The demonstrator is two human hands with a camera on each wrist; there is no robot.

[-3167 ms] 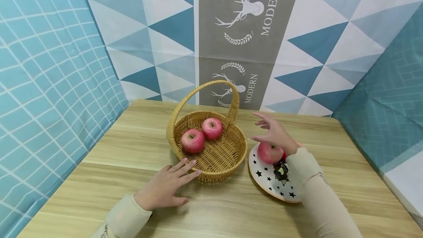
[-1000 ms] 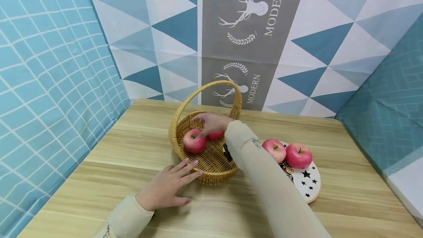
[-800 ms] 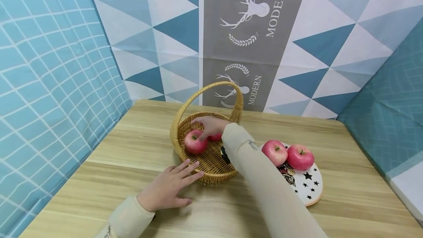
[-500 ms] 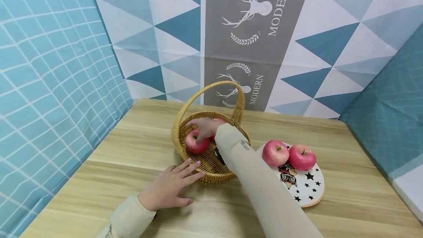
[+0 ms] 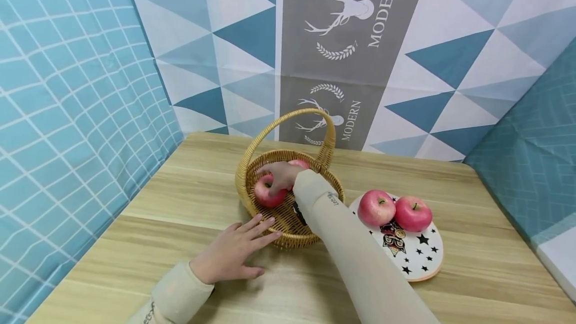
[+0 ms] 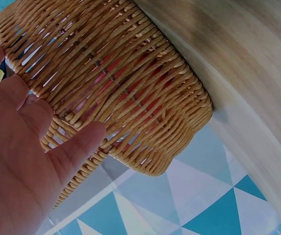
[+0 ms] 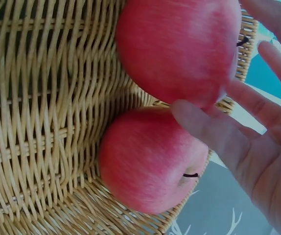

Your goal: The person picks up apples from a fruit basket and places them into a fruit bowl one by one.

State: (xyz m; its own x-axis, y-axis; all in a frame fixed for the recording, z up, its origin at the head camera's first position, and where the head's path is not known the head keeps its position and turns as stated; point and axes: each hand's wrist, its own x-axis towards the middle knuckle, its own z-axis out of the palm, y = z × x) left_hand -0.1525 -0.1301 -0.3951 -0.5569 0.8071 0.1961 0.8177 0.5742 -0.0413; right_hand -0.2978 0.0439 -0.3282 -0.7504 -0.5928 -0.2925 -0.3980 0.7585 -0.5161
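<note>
Right grip [image 5: 281, 175] unclenched, we see the nearer red apple [image 5: 266, 197] at its seven o'clock inside the wicker basket [image 5: 300, 240].

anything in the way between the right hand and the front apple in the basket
Nothing visible: the right hand is in the basket with its fingers at the front apple. The back apple sits beside it, not between.

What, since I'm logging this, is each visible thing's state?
Wicker basket: upright, handle raised
Basket apples, front and back: stems on
Starry board: lying flat
Board apples, left and right: stems up
Left hand: spread, at basket's rim
Right hand: over front apple, grip unclear
</note>
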